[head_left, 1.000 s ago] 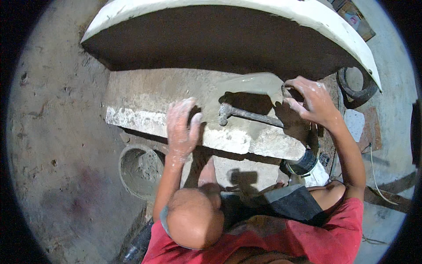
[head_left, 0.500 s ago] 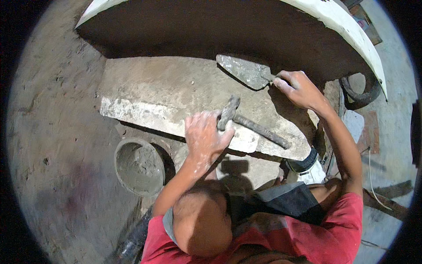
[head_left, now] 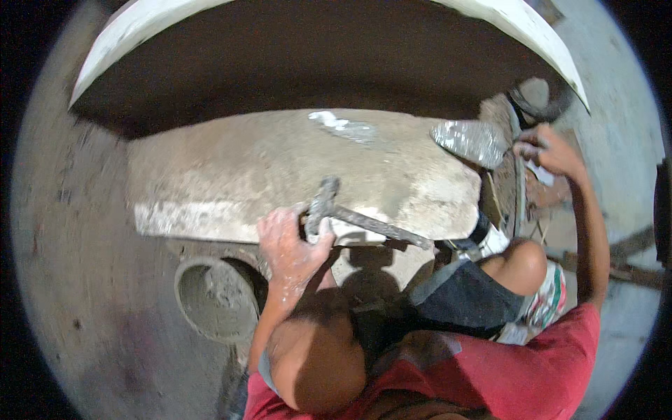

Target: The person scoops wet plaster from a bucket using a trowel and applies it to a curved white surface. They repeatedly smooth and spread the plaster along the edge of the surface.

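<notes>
A person is seen from above, crouched over a grey concrete slab [head_left: 280, 168] that lies on the ground in front of a dark opening under a curved white rim [head_left: 126, 35]. The left hand [head_left: 290, 241], dusted pale with cement, rests at the slab's near edge with its fingers curled around the head of a hammer [head_left: 323, 203]. The hammer lies on the slab, its long handle running off to the right toward the person's knee [head_left: 521, 262]. The right hand [head_left: 549, 150] is stretched out past the slab's far right corner, closed on the handle of a trowel [head_left: 469, 140]. The trowel's blade, coated with wet grey mortar, hovers over that corner. A small smear of mortar [head_left: 343, 126] sits on the slab's far edge. Just below the left hand, on the ground, stands a round pan [head_left: 213, 297] filled with grey mortar.
</notes>
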